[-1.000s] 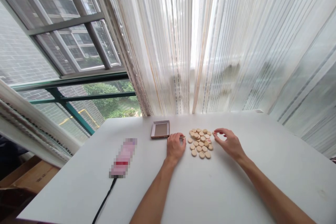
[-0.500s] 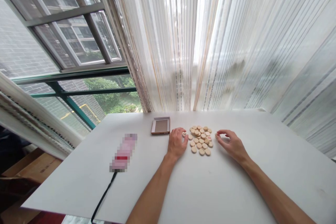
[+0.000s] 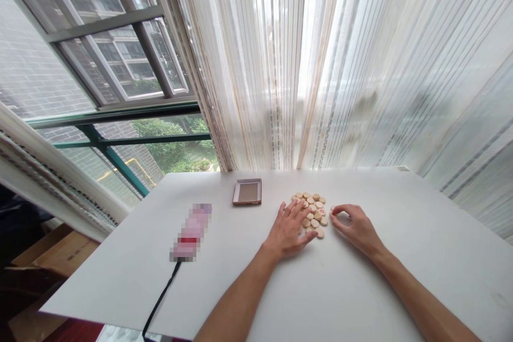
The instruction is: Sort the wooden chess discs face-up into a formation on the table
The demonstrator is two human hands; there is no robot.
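Note:
Several round wooden Chinese chess pieces [image 3: 315,223] lie in a loose pile on the white table [image 3: 360,299]. Most have plain tops; one piece [image 3: 321,211] shows a red character. My left hand [image 3: 286,231] rests over the left side of the pile, palm down, fingers spread, and hides some pieces. Just right of the pile, the thumb and fingertips of my right hand [image 3: 355,225] pinch a single chess piece [image 3: 332,210], which is partly covered by the fingers.
A shallow open box [image 3: 235,202] sits behind and left of the pile. Farther left lies a blurred pink object [image 3: 191,232] with a black cord [image 3: 162,295] running off the near edge. Sheer curtains [image 3: 272,91] hang behind the table; cardboard boxes [image 3: 66,256] stand at left.
My left hand has moved right, from beside the pile onto it, and its fingers have spread; the piece at its fingertips no longer shows. My right hand keeps its pinch beside the pile.

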